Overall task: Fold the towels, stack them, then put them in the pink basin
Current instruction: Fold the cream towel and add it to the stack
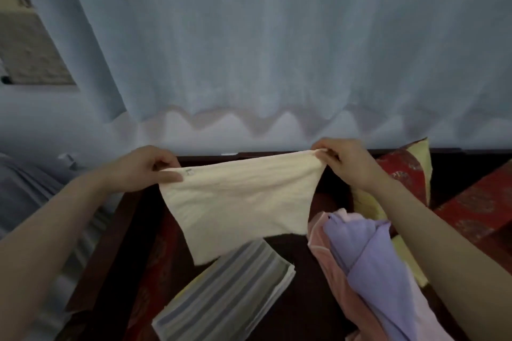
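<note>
- The cream towel (238,196) hangs in the air over the dark tabletop (299,299). Its low corner could drag across the folded striped towel (230,293) and mess it up.
- The purple and pink towels (368,252) lie bunched on the right, not folded yet, I think.
- The left hand (144,169) and right hand (343,163) reach out, each pinching a top corner. A weak pinch would drop it.

Dim, bluish light is spread evenly over the curtain (277,36) — soft throughout. Below the curtain deep shadow is seen; to its sides lines are bent, and detail is blurred.
</note>
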`<state>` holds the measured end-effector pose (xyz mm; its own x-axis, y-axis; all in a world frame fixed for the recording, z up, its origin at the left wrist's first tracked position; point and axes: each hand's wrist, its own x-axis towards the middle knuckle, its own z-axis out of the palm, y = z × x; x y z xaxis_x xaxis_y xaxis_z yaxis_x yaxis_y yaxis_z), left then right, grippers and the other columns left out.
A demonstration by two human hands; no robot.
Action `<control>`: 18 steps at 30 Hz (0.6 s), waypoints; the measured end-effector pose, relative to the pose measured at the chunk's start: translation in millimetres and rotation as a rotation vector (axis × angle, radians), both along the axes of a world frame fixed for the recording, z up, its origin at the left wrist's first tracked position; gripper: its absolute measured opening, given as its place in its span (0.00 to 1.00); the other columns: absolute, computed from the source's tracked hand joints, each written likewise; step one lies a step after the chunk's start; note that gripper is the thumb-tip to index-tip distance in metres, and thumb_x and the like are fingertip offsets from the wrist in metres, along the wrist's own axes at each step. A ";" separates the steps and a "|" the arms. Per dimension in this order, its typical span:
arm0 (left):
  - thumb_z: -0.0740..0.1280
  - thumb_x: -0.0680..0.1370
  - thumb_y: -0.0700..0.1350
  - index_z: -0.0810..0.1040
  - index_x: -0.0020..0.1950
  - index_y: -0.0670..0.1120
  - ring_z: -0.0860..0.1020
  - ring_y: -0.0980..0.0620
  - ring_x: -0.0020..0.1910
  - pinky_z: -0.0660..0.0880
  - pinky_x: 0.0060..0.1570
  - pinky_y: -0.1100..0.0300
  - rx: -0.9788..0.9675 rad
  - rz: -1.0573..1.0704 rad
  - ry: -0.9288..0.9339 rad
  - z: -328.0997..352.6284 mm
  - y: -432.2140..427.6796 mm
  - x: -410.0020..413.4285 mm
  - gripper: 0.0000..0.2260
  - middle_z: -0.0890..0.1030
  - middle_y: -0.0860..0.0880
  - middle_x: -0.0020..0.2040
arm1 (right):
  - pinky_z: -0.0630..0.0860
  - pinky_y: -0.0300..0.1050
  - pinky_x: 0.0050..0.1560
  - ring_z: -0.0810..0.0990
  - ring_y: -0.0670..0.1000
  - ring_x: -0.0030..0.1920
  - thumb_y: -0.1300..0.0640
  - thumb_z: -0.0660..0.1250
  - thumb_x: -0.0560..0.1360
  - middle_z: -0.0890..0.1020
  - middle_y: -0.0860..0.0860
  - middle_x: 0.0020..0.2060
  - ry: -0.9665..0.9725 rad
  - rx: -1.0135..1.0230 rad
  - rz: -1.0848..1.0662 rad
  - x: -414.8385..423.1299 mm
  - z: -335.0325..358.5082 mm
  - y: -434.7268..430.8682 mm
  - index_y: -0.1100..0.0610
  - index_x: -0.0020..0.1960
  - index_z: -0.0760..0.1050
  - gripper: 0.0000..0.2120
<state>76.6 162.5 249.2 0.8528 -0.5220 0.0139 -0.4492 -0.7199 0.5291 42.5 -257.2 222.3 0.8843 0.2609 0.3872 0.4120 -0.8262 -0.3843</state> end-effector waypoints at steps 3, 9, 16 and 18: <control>0.67 0.70 0.64 0.78 0.42 0.52 0.78 0.57 0.40 0.73 0.42 0.66 -0.099 -0.018 -0.042 19.6 5.5 -17.8 0.16 0.81 0.52 0.41 | 0.69 0.30 0.42 0.77 0.43 0.39 0.58 0.64 0.74 0.83 0.50 0.41 -0.008 -0.001 0.027 -11.2 32.9 -2.9 0.58 0.49 0.80 0.08; 0.70 0.70 0.60 0.73 0.32 0.46 0.68 0.60 0.27 0.66 0.26 0.71 -0.504 0.037 0.247 45.8 15.0 -68.7 0.19 0.70 0.52 0.27 | 0.74 0.30 0.38 0.77 0.39 0.34 0.64 0.67 0.76 0.83 0.43 0.35 0.201 0.250 0.158 -50.1 88.0 -3.7 0.55 0.48 0.80 0.06; 0.65 0.77 0.46 0.77 0.41 0.38 0.74 0.57 0.24 0.74 0.24 0.66 -0.432 0.277 0.171 -11.4 23.9 -63.0 0.11 0.76 0.50 0.26 | 0.70 0.24 0.40 0.77 0.35 0.35 0.63 0.68 0.75 0.82 0.50 0.39 0.161 0.150 0.109 -11.3 27.9 24.0 0.57 0.50 0.82 0.06; 0.64 0.78 0.45 0.80 0.39 0.46 0.77 0.57 0.26 0.77 0.26 0.64 -0.389 0.349 0.218 -43.1 30.3 -58.4 0.10 0.78 0.51 0.27 | 0.68 0.23 0.43 0.77 0.34 0.38 0.63 0.67 0.75 0.83 0.51 0.42 0.148 0.088 0.088 6.7 -10.5 38.1 0.60 0.50 0.82 0.06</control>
